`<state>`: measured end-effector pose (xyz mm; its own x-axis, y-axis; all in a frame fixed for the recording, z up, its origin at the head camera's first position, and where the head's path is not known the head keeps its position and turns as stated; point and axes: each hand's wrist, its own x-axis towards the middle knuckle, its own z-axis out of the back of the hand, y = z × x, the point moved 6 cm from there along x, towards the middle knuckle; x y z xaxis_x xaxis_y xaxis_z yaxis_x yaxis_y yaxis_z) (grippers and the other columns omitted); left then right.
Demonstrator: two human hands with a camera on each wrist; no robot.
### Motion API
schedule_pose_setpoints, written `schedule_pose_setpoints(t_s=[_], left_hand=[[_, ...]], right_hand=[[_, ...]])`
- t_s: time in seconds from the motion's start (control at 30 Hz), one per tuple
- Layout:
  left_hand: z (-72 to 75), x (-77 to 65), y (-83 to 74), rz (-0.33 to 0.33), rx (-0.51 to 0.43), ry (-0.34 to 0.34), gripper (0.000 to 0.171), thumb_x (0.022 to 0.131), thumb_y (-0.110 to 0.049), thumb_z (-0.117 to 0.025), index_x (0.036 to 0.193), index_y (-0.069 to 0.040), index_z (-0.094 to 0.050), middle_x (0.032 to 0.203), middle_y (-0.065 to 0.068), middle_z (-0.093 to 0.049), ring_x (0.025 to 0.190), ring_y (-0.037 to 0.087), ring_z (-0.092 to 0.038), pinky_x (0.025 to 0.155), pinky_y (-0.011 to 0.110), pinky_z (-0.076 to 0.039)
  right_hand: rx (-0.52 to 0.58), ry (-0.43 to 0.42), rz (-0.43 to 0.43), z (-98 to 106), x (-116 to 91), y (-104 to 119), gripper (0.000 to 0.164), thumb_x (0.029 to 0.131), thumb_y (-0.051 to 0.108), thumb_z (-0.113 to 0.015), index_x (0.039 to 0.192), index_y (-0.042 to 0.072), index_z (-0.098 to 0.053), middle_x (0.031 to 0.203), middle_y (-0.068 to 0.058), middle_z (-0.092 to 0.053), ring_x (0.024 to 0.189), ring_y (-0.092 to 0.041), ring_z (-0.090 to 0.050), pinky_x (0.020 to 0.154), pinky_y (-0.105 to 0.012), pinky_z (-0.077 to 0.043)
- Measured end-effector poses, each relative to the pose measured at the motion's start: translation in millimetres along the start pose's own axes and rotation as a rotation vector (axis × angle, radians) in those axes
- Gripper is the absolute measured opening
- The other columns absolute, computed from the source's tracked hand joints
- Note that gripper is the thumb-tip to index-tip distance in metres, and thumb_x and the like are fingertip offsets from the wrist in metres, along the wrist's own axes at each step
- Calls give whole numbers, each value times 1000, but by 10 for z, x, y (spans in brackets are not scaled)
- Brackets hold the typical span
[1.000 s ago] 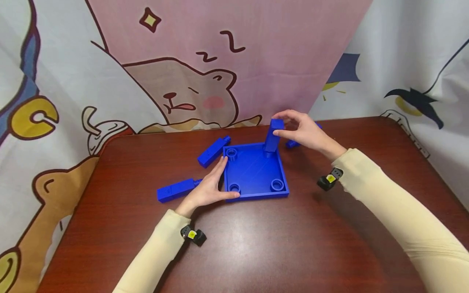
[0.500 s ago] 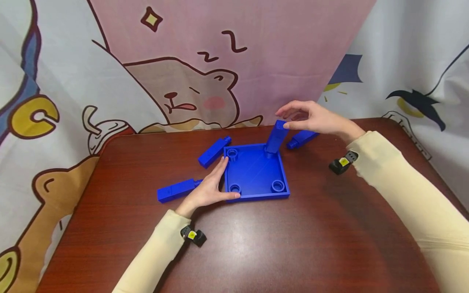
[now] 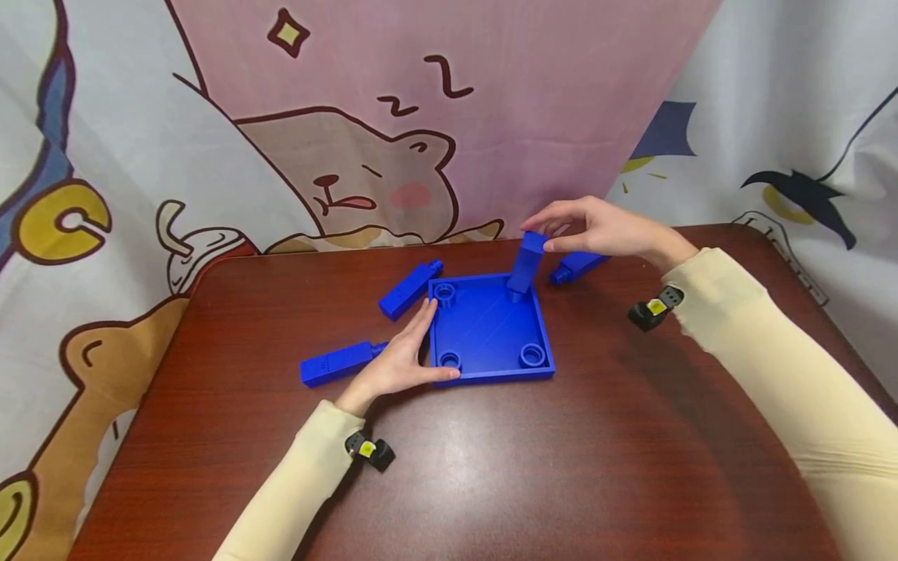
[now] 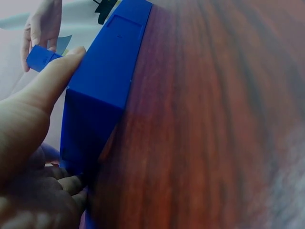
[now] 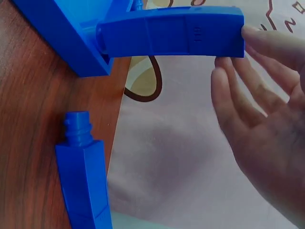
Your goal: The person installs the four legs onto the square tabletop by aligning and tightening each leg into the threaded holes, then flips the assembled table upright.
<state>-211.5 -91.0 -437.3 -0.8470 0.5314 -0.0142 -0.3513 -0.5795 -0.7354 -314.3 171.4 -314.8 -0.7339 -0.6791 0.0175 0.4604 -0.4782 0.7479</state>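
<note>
A blue square tray-like base lies on the table with its rim up and round sockets in its corners. One blue square leg stands in the far right socket, leaning slightly right. My right hand pinches the top of this leg between thumb and fingertips; in the right wrist view the leg meets the base at its lower end. My left hand holds the base's near left corner, thumb along the front wall and fingers along the left wall. The left thumb shows against the base.
Two loose blue legs lie left of the base, one farther back and one nearer, partly behind the left hand. Another leg with a threaded end lies under the right hand. A printed curtain hangs behind the brown table.
My right hand has moved up and right to the leg's top end. The leg has turned and leans more to the right. My left hand and the base stay in place.
</note>
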Motion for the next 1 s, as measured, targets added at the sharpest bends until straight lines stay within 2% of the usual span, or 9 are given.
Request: schedule_pose_setpoints(t_s=[0.1, 0.27, 0.43, 0.57, 0.8, 0.93, 1.0], left_hand=[[4, -1, 4, 5, 2, 1, 114, 77, -37, -82, 155, -5, -5, 160, 15, 0, 144, 28, -9, 113, 46, -18], [6, 0, 11, 9, 5, 4, 113, 78, -38, -81, 155, -5, -5, 160, 15, 0, 144, 28, -9, 113, 47, -18], [3, 4, 13, 6, 1, 9, 113, 78, -39, -81, 155, -5, -5, 160, 15, 0, 145, 27, -7, 113, 46, -18], [5, 11, 10, -2, -1, 4, 113, 78, -39, -80, 155, -5, -5, 160, 15, 0, 145, 27, -8, 113, 47, -18], [-15, -18, 12, 17, -7, 20, 114, 78, -40, -80, 155, -7, -3, 160, 13, 2, 145, 27, -8, 112, 49, -19], [-14, -22, 14, 21, -10, 17, 114, 78, -39, -81, 155, -7, -3, 160, 12, 2, 145, 26, -7, 112, 47, -19], [-9, -15, 14, 21, -11, 13, 114, 78, -39, -81, 155, -7, -3, 160, 11, 1, 145, 25, -7, 113, 47, -19]], right_hand=[[-29, -41, -19, -22, 38, 15, 33, 91, 9, -67, 123, 5, -62, 115, -7, -63, 101, -21, -58, 88, -33, -48], [-84, -161, -67, -63, 62, -1, 25, 89, 16, -72, 106, 3, -60, 93, -8, -64, 86, -22, -59, 77, -26, -49], [-196, -277, -100, -144, 26, -23, 30, 88, 28, -73, 93, 6, -53, 77, -6, -55, 70, -21, -51, 61, -29, -41], [-229, -360, -93, -224, -3, -24, 34, 89, 32, -70, 88, 7, -48, 69, -6, -48, 61, -21, -46, 52, -30, -33], [-244, -415, -122, -290, -60, -24, 37, 91, 40, -67, 90, 7, -49, 67, -6, -50, 57, -21, -47, 50, -30, -35], [-276, -431, -123, -165, -80, 19, 39, 90, 43, -67, 94, 7, -51, 72, -6, -54, 63, -21, -50, 56, -31, -38], [-269, -388, -83, -84, -68, 62, 36, 91, 37, -68, 101, 6, -54, 81, -6, -57, 71, -21, -53, 62, -31, -41]])
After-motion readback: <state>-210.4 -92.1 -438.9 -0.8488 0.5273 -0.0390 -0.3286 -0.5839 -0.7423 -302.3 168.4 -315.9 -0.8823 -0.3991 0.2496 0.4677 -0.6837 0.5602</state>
